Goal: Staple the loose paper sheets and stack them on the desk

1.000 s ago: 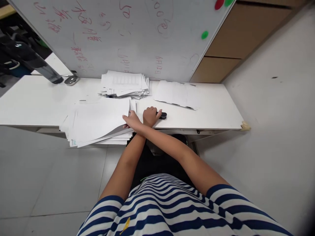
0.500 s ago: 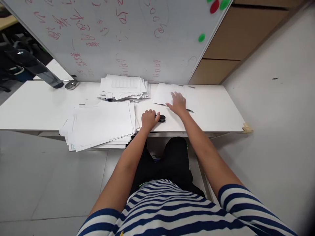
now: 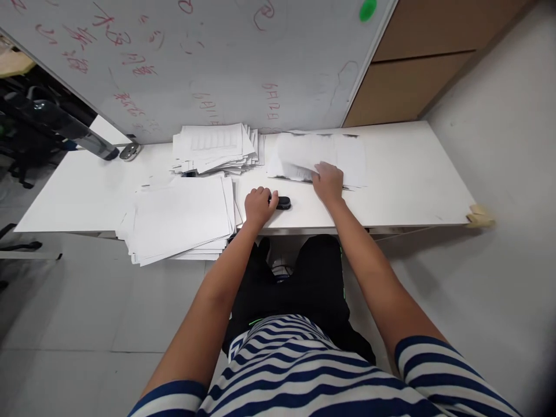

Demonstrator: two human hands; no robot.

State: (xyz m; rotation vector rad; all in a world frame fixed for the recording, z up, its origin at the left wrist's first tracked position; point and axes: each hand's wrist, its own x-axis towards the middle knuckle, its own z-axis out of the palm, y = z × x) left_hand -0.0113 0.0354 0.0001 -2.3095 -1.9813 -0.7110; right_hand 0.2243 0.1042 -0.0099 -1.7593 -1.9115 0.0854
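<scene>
My left hand [image 3: 259,207] is closed around one end of a black stapler [image 3: 284,202] lying on the white table; the other end sticks out to the right of my thumb. My right hand [image 3: 329,182] pinches the near edge of a white sheet of paper [image 3: 299,155], which is lifted and curled. Beneath it lie other papers [image 3: 354,156], some with dark marks along their edges. To the left of my left hand is a large stack of blank-looking paper [image 3: 182,211]. Behind that sits a smaller stack of printed sheets [image 3: 217,142].
A whiteboard [image 3: 243,69] with red writing stands along the table's back edge. At the left end are a dark bottle [image 3: 93,139] and a computer mouse [image 3: 130,152]. The large stack overhangs the front edge. Tan padding [image 3: 480,216] covers the right front corner of the table [image 3: 403,191].
My right hand has gone from lying spread on the papers to pinching and raising a sheet's near edge. My left hand stays on the stapler. The view has shifted slightly.
</scene>
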